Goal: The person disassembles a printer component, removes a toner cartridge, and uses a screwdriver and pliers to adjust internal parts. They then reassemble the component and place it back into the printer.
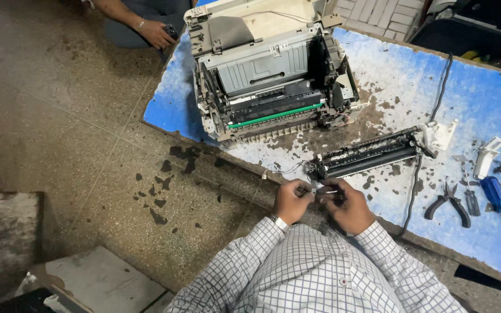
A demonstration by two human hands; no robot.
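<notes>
A small metal part (320, 190) is gripped by both the left hand (290, 200) and right hand (350, 204), fingers closed around it, at lower centre, beside a long black roller assembly (369, 154) on the blue-painted worktop (482, 93).

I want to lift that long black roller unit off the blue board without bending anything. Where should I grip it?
Probably hold the long black roller unit by its two ends, coming from above: it lies flat and slanted on the blue board, and the toothed middle looks fragile. Mind the wires at its left end.

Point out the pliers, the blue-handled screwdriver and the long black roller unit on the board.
pliers (449, 204), head view, on the pivot above the black handles.
blue-handled screwdriver (494, 193), head view, on its blue handle.
long black roller unit (366, 155), head view, mid-length on its body.
</notes>
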